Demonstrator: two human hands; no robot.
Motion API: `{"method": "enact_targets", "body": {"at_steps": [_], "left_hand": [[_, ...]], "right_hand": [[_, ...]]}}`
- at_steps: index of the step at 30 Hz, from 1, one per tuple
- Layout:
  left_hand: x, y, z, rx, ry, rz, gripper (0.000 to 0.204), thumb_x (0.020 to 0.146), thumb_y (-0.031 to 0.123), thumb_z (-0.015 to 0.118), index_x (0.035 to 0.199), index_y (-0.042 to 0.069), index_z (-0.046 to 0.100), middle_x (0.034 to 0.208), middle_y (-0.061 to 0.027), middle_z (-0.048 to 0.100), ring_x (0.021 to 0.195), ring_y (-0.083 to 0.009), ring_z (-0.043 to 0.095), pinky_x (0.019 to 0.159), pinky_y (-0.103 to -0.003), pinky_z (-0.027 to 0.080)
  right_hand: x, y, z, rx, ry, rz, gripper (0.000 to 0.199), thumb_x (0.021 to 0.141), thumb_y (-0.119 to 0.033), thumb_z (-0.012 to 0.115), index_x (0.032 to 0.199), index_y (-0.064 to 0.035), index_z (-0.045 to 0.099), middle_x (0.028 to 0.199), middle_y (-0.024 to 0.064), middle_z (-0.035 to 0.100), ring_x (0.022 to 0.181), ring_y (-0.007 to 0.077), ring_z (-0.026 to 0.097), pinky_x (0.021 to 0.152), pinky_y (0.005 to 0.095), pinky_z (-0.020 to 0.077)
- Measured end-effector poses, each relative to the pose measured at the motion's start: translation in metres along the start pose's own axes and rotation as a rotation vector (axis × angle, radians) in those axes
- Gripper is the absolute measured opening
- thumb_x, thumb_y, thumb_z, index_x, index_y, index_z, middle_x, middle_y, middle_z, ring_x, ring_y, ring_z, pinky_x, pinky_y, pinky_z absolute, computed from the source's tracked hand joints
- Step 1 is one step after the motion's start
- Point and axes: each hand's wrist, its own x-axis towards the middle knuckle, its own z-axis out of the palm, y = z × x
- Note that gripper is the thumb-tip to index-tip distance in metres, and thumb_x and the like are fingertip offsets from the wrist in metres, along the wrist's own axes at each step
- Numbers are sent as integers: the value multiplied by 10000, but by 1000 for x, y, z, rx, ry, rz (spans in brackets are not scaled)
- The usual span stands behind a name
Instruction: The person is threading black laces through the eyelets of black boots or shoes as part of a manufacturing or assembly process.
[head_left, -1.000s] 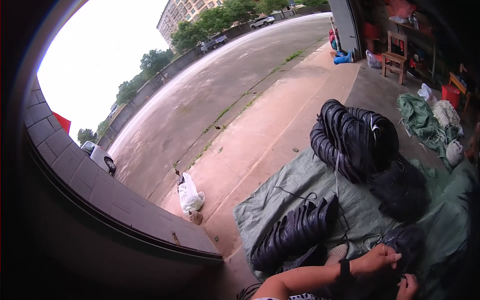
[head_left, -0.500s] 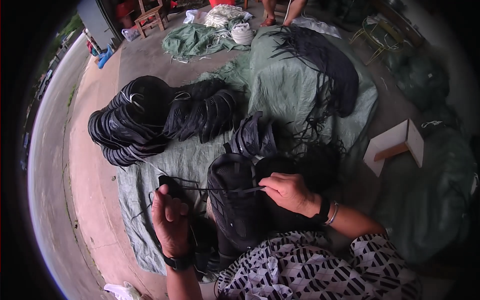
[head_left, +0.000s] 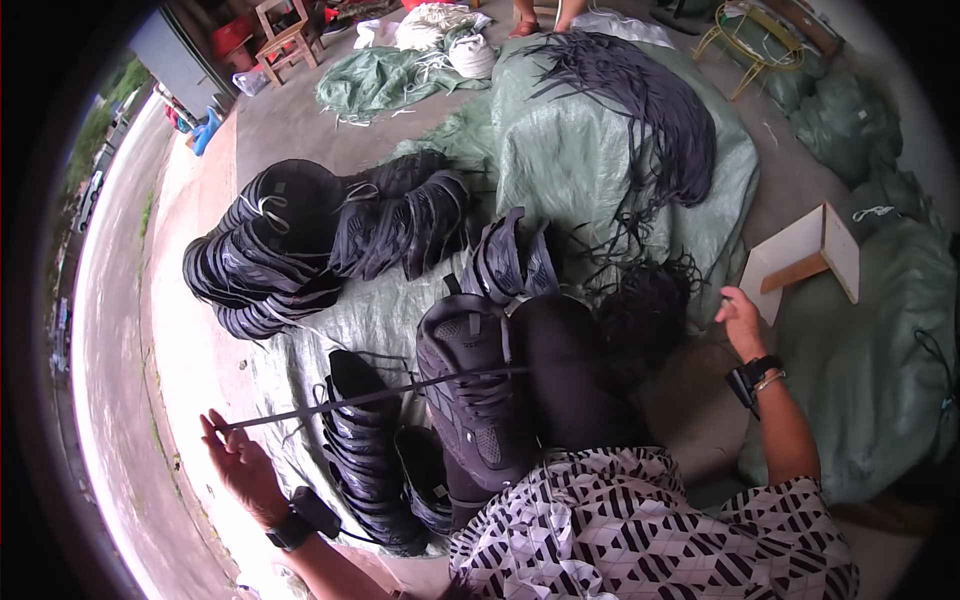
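Observation:
A black shoe upper [head_left: 490,440], partly laced, lies across my lap with its toe towards me. Out to the left, my left hand [head_left: 245,470] pinches a flat black shoelace [head_left: 330,405] pulled taut across the upper. My right hand [head_left: 742,325] is raised at the right beside a small white stand, its fingers closed. The lace runs towards that hand, but its far part is lost against my dark trousers. Just left of my lap stands a nested row of black shoe uppers [head_left: 365,470]. A few more uppers [head_left: 510,265] stand beyond my knees.
Bundled black uppers [head_left: 270,245] rest on green sheeting [head_left: 380,325]. A heap of dark laces [head_left: 650,120] drapes over a covered pile. The white stand [head_left: 800,250] is at right, beside green sacks [head_left: 860,370]. A wooden chair [head_left: 285,40] and another person's feet [head_left: 525,28] are farther back.
My hands have moved far apart, left hand outward to the left, right hand up and to the right. The lace is drawn out longer across the upper.

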Motion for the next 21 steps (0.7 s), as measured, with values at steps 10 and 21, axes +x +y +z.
{"method": "enact_targets", "body": {"at_steps": [10, 21], "left_hand": [[-9, 36, -67, 382, 676, 202, 430, 971, 130, 439, 1387, 65, 354, 1312, -61, 488, 552, -38, 353, 434, -159, 318], [-19, -184, 135, 963, 55, -182, 158, 911, 89, 578, 1021, -11, 634, 894, -79, 677, 768, -99, 611, 732, -233, 491]], "right_hand": [[1, -213, 101, 571, -396, -14, 71, 882, -88, 574, 922, -42, 612, 684, 20, 620, 510, 52, 518, 439, 201, 428], [-47, -285, 138, 448, -706, -168, 53, 892, -31, 507, 898, -21, 559, 689, 58, 620, 580, 120, 601, 535, 267, 484]]}}
